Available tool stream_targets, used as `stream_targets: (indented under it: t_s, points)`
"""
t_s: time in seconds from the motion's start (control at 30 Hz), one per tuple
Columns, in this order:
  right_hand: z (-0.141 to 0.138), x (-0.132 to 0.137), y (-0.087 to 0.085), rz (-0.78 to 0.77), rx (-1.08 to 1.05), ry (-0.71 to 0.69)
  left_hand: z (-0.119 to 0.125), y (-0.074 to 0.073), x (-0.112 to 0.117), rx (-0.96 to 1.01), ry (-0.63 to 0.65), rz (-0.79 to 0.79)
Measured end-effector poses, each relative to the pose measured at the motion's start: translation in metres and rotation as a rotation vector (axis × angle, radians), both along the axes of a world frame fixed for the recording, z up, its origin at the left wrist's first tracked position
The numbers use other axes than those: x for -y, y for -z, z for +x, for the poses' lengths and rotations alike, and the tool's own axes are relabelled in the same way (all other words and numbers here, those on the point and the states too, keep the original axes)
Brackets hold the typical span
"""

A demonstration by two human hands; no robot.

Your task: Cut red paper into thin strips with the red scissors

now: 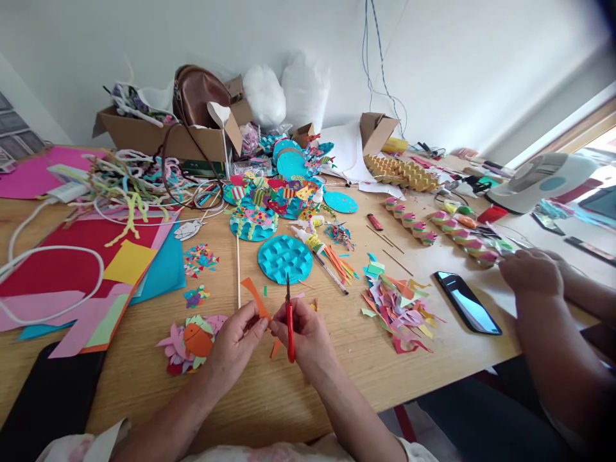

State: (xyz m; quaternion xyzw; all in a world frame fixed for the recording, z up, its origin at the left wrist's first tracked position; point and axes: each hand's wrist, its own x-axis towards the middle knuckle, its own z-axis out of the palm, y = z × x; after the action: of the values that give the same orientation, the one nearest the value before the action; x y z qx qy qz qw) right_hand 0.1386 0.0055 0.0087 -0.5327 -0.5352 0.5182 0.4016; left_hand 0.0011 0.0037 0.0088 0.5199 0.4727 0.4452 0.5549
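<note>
My left hand (240,333) pinches an orange paper strip (256,296) between thumb and finger, its free end pointing up. Close beside it, my right hand (308,330) has red-handled scissors (290,327) in its grip, blades pointing away from me. The right fingertips meet the lower end of the strip. Just beyond the blades lies a round blue disc (285,259) with wavy paper relief. Left of my left hand is a pile of paper fish cut-outs (195,341), an orange one on top. Right of my right hand sits a heap of coloured paper scraps (397,308).
Stacked coloured sheets (52,256) and tangled pipe cleaners (139,173) cover the left side. Decorated blue discs (253,223) stand behind. A phone (468,301) lies at right, near a co-worker's hand (532,273) by painted egg-carton strips (464,240). A glue bottle (309,239) and pen (332,274) lie mid-table.
</note>
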Motion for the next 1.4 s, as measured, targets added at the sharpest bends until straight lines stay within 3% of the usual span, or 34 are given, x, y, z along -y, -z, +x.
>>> stream_targets:
  t_s: [0.2,0.3,0.63,1.4]
  points:
    - [0.016,0.012,-0.012,0.034,0.285,-0.206,-0.004,-0.001,-0.002,0.055,-0.118,-0.026]
    - [0.021,0.018,-0.013,0.062,0.443,-0.277,-0.004,0.0,-0.001,0.147,-0.112,-0.079]
    - [0.016,0.019,-0.009,0.153,0.639,-0.262,0.001,-0.008,0.0,0.261,-0.142,-0.186]
    - [0.015,0.02,-0.011,0.213,0.755,-0.244,0.0,-0.006,0.003,0.289,-0.099,-0.23]
